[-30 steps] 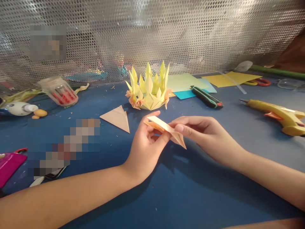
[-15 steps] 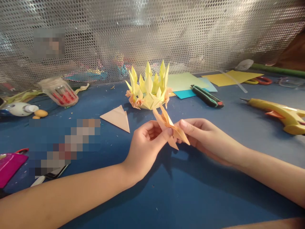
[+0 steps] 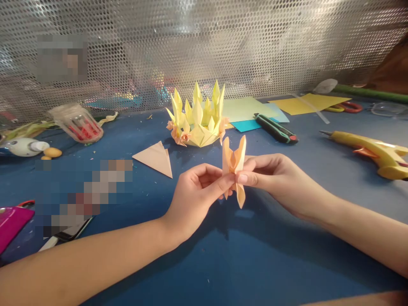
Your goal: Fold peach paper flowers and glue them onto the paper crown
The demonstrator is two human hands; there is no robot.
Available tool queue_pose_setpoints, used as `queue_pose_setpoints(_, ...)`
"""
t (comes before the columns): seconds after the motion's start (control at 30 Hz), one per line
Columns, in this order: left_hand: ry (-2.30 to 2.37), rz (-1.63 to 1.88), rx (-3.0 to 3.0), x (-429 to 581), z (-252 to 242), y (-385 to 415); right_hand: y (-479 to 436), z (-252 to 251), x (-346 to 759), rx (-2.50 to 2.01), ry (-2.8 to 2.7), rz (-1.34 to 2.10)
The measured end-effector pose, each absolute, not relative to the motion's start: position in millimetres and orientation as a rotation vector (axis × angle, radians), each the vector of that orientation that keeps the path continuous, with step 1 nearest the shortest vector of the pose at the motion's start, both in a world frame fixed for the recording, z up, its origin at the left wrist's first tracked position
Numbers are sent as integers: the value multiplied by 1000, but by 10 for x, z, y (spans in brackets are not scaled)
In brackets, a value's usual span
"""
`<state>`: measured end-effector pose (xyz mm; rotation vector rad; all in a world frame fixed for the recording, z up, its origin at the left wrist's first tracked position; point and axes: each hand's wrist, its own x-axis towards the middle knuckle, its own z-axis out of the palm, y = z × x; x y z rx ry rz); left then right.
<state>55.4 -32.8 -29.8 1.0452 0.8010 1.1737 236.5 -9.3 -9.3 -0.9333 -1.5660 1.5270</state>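
Between my two hands, above the table, is a peach origami piece [image 3: 234, 159] with pointed flaps sticking up and down. My left hand [image 3: 200, 191] pinches its left side, thumb in front. On the other side my right hand [image 3: 270, 174] grips it between thumb and fingers near the centre fold. Just beyond stands a yellow folded-paper crown [image 3: 199, 121] with tall points and small peach paper flowers on its sides. A folded pale peach paper triangle [image 3: 156, 159] lies to the left of my left hand.
On the blue table [image 3: 204, 263], a green utility knife [image 3: 276, 128], coloured paper sheets [image 3: 312, 103] and a yellow glue gun [image 3: 366, 146] lie to the right. At left are a plastic jar [image 3: 78, 123], a white bottle [image 3: 24, 146] and a magenta item [image 3: 12, 225]. Perforated metal stands behind.
My fingers have turned the peach origami piece more upright, and its flaps now point up and down. My right thumb has moved in to its centre.
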Motion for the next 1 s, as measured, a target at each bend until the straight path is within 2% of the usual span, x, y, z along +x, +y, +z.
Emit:
queue_pose_setpoints(0.2,802,1201,1082,553,-312,-342,-75,-115,2376,-979,-1591,1387)
queue_pose_setpoints(0.53,864,1263,1209,533,-308,-391,-88,-162,2364,-963,-1522,1569)
queue_pose_setpoints(0.8,881,1167,1220,523,-304,-381,-107,-96,2351,-1003,-1639,1337)
queue_pose_setpoints(1.0,940,1194,1276,531,-293,-386,-92,-92,2352,-1021,-1657,1361)
